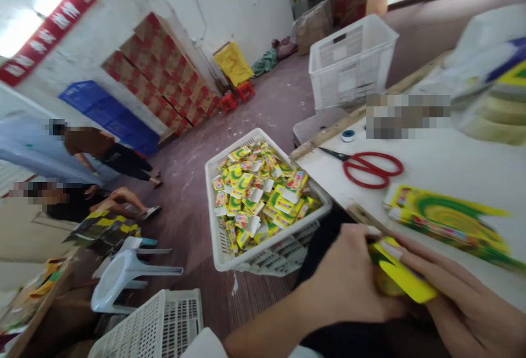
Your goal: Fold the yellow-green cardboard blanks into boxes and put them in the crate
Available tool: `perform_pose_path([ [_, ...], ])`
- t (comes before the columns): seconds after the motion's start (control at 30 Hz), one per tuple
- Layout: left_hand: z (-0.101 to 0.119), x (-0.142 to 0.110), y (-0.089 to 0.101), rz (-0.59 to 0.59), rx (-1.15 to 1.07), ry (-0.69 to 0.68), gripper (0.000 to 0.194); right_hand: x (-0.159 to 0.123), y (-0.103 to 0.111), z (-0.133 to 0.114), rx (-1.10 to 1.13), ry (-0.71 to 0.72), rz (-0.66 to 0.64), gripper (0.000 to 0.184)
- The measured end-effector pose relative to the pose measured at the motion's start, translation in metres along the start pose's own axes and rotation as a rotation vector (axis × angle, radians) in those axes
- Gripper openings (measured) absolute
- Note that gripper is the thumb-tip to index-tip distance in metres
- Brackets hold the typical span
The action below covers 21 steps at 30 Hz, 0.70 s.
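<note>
A small yellow-and-green cardboard box is held between both hands at the table's near edge. My left hand is closed around its left side, the thumb near the top. From the right, my right hand presses its fingers on the yellow flap. Just beyond the hands, a row of matching printed cartons lies on the white tabletop. Red-handled scissors rest farther back on it. Left of my arm, a white plastic crate is heaped with similar small boxes, several with white flaps showing.
A small round roll sits by the scissors. Another white crate stands beyond the table, and one at lower left near a pale stool. Two people are at left, one seated, one bending. Stacked cartons line the wall.
</note>
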<state>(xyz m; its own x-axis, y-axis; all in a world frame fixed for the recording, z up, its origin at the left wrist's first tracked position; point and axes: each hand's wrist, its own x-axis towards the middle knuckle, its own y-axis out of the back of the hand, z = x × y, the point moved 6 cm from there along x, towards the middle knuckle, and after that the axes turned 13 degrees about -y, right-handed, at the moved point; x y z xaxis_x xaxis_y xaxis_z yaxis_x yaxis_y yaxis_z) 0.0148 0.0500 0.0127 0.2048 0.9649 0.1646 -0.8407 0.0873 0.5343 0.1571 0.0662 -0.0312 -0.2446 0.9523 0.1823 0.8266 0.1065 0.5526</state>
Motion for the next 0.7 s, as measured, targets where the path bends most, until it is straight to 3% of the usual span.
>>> perform_pose_path([
  [0.03, -0.001, -0.003, 0.004, 0.017, 0.019, 0.053, 0.080, 0.001, 0.007, -0.008, -0.014, 0.004, 0.014, 0.045],
  [0.1, 0.000, -0.007, 0.011, 0.001, 0.017, 0.102, 0.063, 0.001, 0.008, -0.027, -0.039, 0.087, -0.089, 0.048],
  [0.23, 0.008, -0.002, 0.025, -0.028, 0.112, 0.031, 0.058, 0.007, 0.011, -0.045, -0.036, 0.069, -0.146, 0.043],
  [0.47, 0.022, 0.012, 0.033, -0.144, 0.297, -0.099, 0.057, 0.009, 0.027, -0.053, 0.001, 0.085, -0.211, 0.033],
  [0.57, 0.026, 0.014, 0.032, -0.163, 0.325, -0.138, 0.057, 0.007, 0.025, -0.051, -0.037, 0.056, -0.179, 0.039],
  [0.7, 0.027, 0.014, 0.031, -0.201, 0.345, -0.150, 0.052, 0.005, 0.026, -0.055, -0.019, 0.124, -0.175, 0.038],
])
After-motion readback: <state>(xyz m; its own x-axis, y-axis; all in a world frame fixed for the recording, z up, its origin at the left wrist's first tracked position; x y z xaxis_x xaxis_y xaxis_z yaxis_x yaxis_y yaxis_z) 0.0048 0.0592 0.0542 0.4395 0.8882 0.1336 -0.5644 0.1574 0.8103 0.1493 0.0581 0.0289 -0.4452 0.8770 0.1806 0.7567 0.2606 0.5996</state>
